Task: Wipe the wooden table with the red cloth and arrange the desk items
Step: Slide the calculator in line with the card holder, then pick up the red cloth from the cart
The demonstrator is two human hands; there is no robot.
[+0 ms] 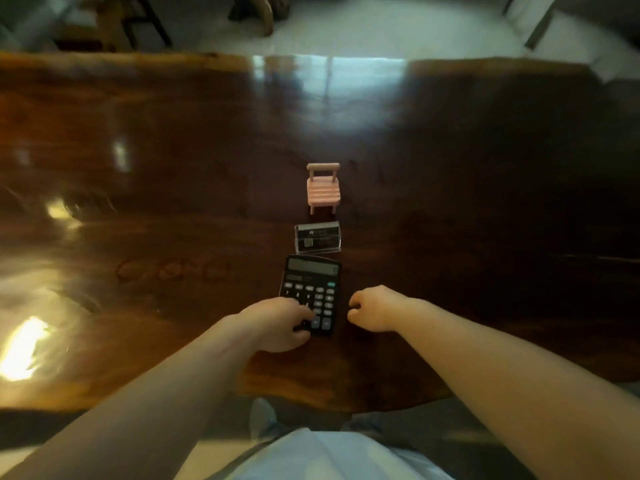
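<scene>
Big glossy wooden table (145, 140), dark slab, glare patches along the left side and faint ring marks left of the items. No red cloth anywhere in view, so can't say where that ended up.

Down the middle, a neat near-to-far line: black calculator (313, 282) nearest, then a clear card holder (317, 239) just beyond it, then a little pink chair (323, 188) farthest. Small gaps between all three.

Left hand (277, 323) draped over the calculator's near-left corner, fingers on the keys, looks like a light grip for nudging rather than a real clamp. Right hand (375, 310) loosely curled, empty, just right of the calculator, not touching it.

Risks, probably: slick finish, so one push too hard and the calculator slides into the card holder, which then knocks the chair over. Also pressing keys by accident. Also fresh fingerprints on the polished top.
</scene>
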